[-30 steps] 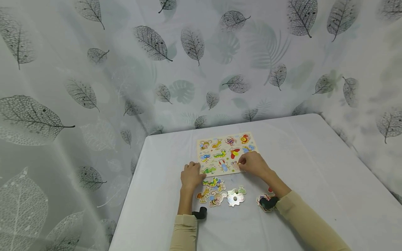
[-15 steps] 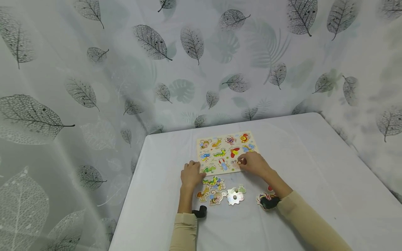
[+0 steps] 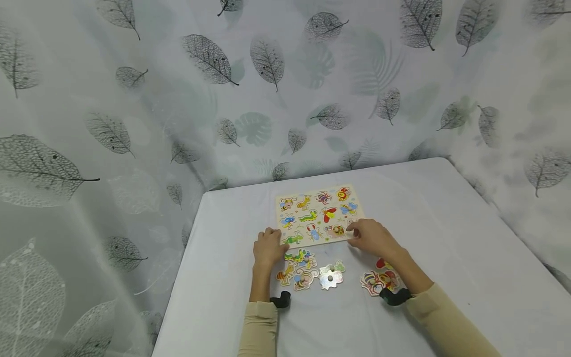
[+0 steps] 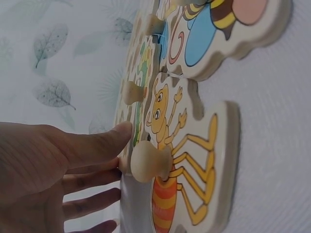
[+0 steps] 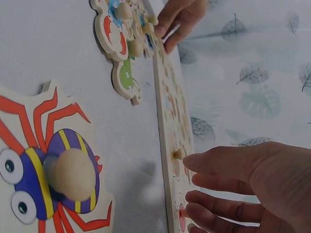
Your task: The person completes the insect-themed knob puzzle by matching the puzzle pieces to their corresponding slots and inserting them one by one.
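Note:
A wooden peg puzzle board [image 3: 294,210] with several insect pictures lies on the white table. My left hand [image 3: 267,246] rests at its near left corner, thumb along the front edge; in the left wrist view the left hand [image 4: 73,170] has straight fingers. A snail-like piece with a dotted yellow-brown shell [image 3: 338,230] lies on the board near the front right. Just right of it is my right hand [image 3: 373,237], fingers loosely spread. In the right wrist view the right hand [image 5: 248,184] has its thumb close to a small knob [image 5: 180,153]; contact is unclear.
Before the board lie knobbed pieces: a caterpillar [image 3: 294,256], an ant [image 3: 285,274], a bee [image 3: 305,279] and an upside-down silvery piece [image 3: 330,279]. A spider piece [image 5: 68,174] lies with others under my right wrist. Leaf-patterned curtains [image 3: 267,99] surround the table.
My right hand has let go of the piece it pinched and moved slightly right. The dotted snail-like piece now shows on the board. The left hand stays at the corner; the view shifted slightly.

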### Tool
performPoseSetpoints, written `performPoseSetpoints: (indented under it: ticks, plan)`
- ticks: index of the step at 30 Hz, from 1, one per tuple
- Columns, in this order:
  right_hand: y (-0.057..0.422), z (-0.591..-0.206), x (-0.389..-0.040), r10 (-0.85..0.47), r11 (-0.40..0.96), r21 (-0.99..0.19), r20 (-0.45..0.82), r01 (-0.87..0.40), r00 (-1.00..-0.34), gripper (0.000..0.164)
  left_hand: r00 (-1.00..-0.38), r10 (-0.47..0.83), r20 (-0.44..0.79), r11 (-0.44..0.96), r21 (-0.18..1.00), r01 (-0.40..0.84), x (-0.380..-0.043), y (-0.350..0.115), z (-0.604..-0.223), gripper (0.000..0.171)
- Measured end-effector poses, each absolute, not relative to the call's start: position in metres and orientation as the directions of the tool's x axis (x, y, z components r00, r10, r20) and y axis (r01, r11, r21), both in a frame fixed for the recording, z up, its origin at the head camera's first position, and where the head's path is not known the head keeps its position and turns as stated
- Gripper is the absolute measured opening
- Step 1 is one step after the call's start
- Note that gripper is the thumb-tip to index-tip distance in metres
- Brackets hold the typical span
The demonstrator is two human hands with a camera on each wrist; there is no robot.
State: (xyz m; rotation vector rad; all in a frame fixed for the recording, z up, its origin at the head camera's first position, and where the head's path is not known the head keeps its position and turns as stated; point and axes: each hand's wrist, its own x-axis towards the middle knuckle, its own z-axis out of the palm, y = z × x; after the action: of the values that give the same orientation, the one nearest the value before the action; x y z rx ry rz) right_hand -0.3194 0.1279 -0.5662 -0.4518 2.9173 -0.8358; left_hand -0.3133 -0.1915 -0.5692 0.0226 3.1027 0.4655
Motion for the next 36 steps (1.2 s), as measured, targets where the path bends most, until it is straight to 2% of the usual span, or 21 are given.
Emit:
performPoseSetpoints:
  ticks: [17,31,36]
  plan:
    - [0.155,-0.57,-0.294,-0.23,0.822,-0.537,-0.007,-0.19,-0.973,0.034,-0.999,0.044,-0.002,0.958,0.283,0.042,-0.316,-0.182,-0.576,0.056]
    - [0.172,-0.573,-0.286,-0.24,0.823,-0.529,0.009,-0.209,-0.971,0.029,-1.0,0.007,-0.004,0.938,0.346,0.005,-0.314,-0.189,-0.575,0.057]
    - [0.179,-0.577,-0.283,-0.218,0.838,-0.516,-0.015,-0.179,-0.976,0.026,-1.0,0.022,0.001,0.936,0.352,0.021,-0.313,-0.185,-0.575,0.056]
